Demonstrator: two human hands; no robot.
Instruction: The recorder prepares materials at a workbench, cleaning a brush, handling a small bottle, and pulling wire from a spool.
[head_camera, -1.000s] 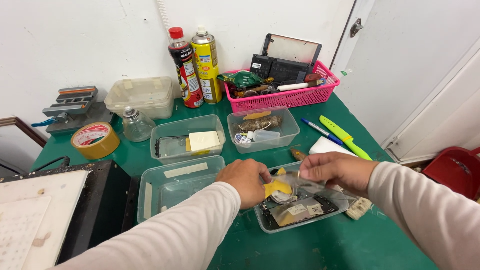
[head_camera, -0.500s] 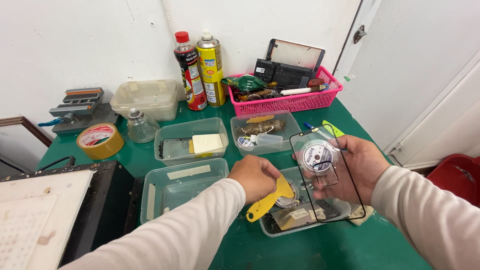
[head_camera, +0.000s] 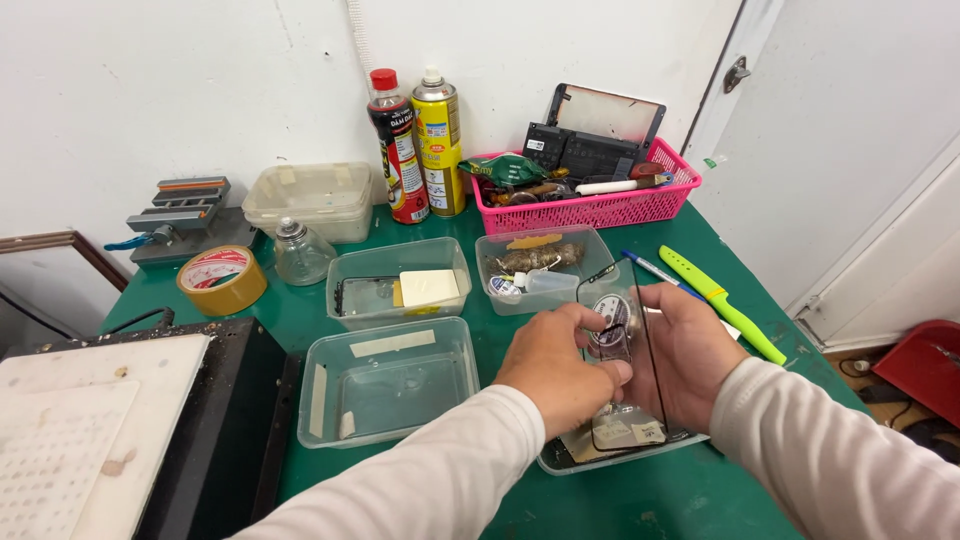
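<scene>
**Two hands on a glass panel**

Both hands meet over the near right part of the green table (head_camera: 700, 500). The left hand (head_camera: 553, 362) is curled, its fingertips pinching the left edge of a thin glass panel (head_camera: 625, 400) with a black border. The right hand (head_camera: 690, 352) lies behind the panel with its fingers loosely spread, backing it and steadying its right side. The panel stands nearly upright, tilted a little, and a small round sticker shows near its top.

Just below the hands sits a clear tray (head_camera: 560, 462) of small parts, mostly hidden by them. Left of it is a larger clear tub (head_camera: 385, 385), and behind that another tub (head_camera: 395, 282) holding a pale yellow block (head_camera: 428, 287). A third tub (head_camera: 545, 265) with odds and ends stands just beyond the hands.

Right of the hands lie a pen (head_camera: 650, 270) and a green knife (head_camera: 715, 300). Further back are a pink basket (head_camera: 590, 200) of tools, two spray cans (head_camera: 420, 145), a lidded box (head_camera: 300, 198), a small glass bottle (head_camera: 297, 252) and a tape roll (head_camera: 222, 280). A black machine (head_camera: 220, 440) fills the near left corner.
</scene>
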